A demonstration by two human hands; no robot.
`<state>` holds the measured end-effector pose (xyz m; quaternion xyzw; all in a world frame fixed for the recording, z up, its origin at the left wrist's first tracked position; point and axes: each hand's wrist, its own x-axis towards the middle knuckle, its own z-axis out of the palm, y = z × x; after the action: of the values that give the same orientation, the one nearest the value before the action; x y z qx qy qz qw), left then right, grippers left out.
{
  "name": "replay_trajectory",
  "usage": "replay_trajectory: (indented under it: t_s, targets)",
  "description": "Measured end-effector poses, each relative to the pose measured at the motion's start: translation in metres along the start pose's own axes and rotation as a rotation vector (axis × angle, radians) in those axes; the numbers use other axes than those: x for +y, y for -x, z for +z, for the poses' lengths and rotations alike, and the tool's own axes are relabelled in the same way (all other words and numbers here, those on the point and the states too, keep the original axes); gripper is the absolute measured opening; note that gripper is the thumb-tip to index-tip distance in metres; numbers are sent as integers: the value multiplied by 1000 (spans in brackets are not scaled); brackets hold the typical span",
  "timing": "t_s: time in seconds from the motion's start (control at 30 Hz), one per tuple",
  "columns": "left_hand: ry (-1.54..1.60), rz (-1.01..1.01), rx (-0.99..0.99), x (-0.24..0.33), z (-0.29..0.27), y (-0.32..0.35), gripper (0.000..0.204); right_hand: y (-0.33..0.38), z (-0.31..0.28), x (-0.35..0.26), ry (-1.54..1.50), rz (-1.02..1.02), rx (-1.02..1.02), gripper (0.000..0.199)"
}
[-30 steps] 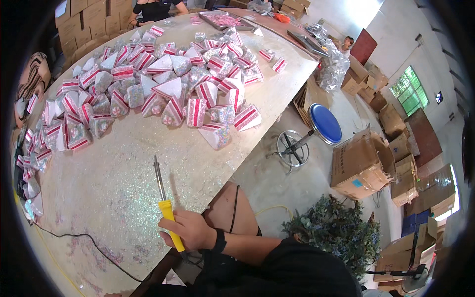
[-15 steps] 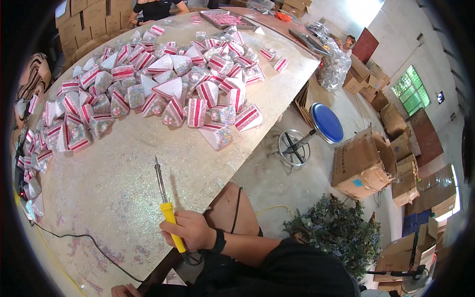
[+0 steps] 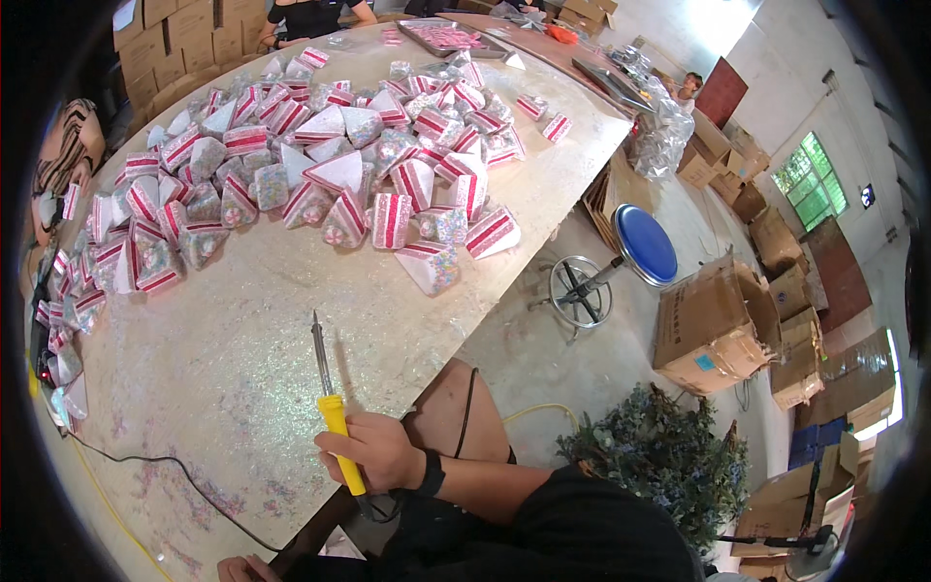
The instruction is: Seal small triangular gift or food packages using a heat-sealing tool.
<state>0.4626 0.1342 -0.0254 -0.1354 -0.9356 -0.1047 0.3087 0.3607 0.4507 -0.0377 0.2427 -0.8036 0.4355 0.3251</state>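
Note:
My right hand [image 3: 373,454] is wrapped round the yellow handle of a soldering iron [image 3: 335,417], whose bare metal tip points up and away over the table. The tip touches nothing. Only part of my left hand [image 3: 244,569] shows at the lower edge, by the table's near side; whether it holds anything is hidden. Beyond the iron, a large heap of imitation cake slices [image 3: 335,173] covers the far part of the table [image 3: 223,339]. They are wedges with red and white striped sides, many coated in pale glittery sprinkles. The nearest slice [image 3: 429,267] lies well beyond the tip.
Glitter is scattered over the tabletop. A dark cable [image 3: 184,470] and a yellow cord [image 3: 107,504] run along its left side. Co-workers sit at the far and left edges. At right stand a blue stool [image 3: 647,244], cardboard boxes [image 3: 713,320] and a leafy artificial plant [image 3: 659,475].
The view has shifted very slightly. My right hand keeps its grip on the soldering iron, which has barely moved. The heap looks the same.

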Motion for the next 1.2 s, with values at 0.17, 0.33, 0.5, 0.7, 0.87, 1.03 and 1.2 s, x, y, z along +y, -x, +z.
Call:
replay_trajectory:
  t_s: [0.17, 0.33, 0.5, 0.7, 0.87, 1.03, 1.2]
  targets:
    - [5, 0, -4, -2, 1, 1, 24, 0, 1, 0, -22, 28, -9, 32]
    - [16, 34, 32, -1, 0, -4, 24, 1, 1, 0, -34, 5, -13, 31]
    - [27, 30, 19, -3, 2, 0, 24, 3, 3, 0, -46, 5, 3, 31]
    - [25, 37, 16, 0, 4, -6, 23, -1, -4, 2, -50, 21, 16, 32]
    - [-10, 11, 85, -13, 4, 9, 25, 1, 2, 7, -100, -30, -18, 34]
    - [-5, -97, 87, -10, 12, 20, 15, 10, 1, 1, -163, 83, -27, 26]
    - [-59, -61, 187, 0, 11, 22, 16, 22, -4, 2, -63, -66, 53, 18]
